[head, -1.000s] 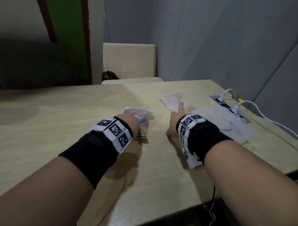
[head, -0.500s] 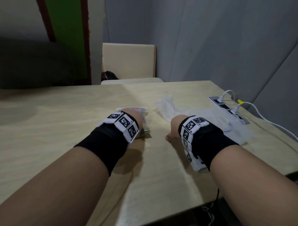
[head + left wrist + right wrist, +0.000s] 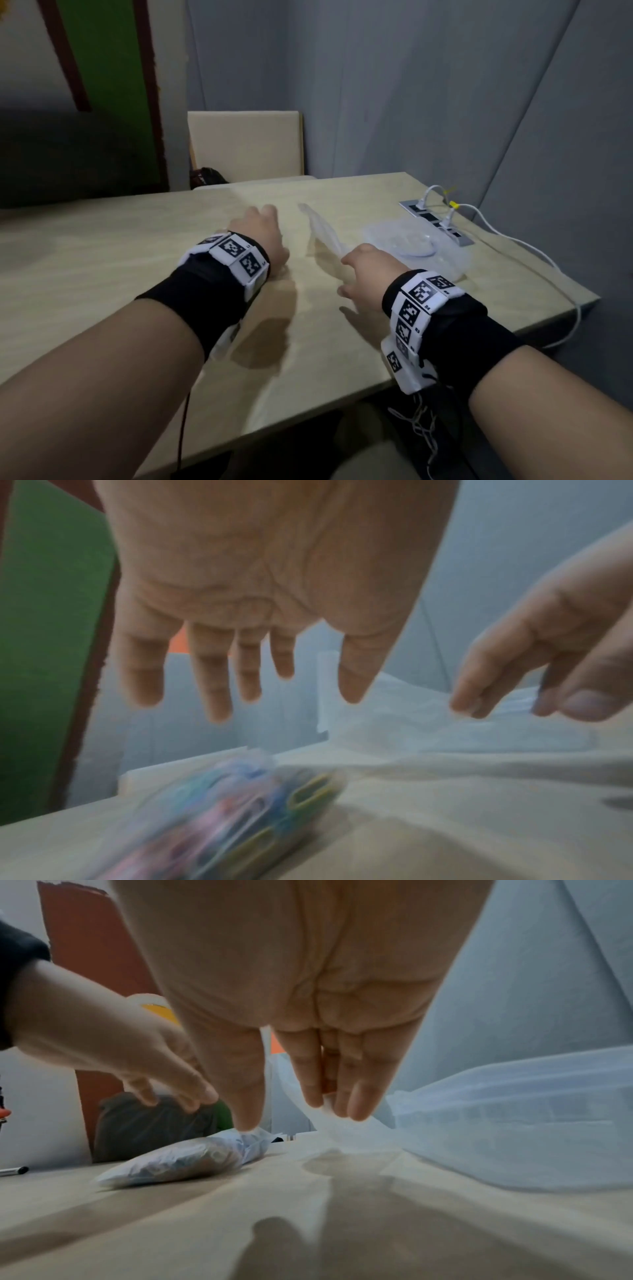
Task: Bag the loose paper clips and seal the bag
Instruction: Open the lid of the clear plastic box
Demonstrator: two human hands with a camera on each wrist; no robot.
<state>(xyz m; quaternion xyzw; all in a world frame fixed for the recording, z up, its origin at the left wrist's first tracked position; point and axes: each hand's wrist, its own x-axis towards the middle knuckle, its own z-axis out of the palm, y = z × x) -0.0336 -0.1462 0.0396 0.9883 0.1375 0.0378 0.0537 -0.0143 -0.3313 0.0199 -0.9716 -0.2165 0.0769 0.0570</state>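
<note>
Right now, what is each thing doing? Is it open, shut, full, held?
left hand: open, fingers straight, above the filled bag, holding nothing.
right hand: pinching the empty bag.
filled bag: lying on the table, full of coloured paper clips.
empty bag: lifted, nothing inside.
plastic container: on the table; contents unclear.

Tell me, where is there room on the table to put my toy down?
Bare table lies left of the left hand, and along the near edge between both wrists. It is crowded on the right: empty bag, plastic pile, power sockets.
</note>
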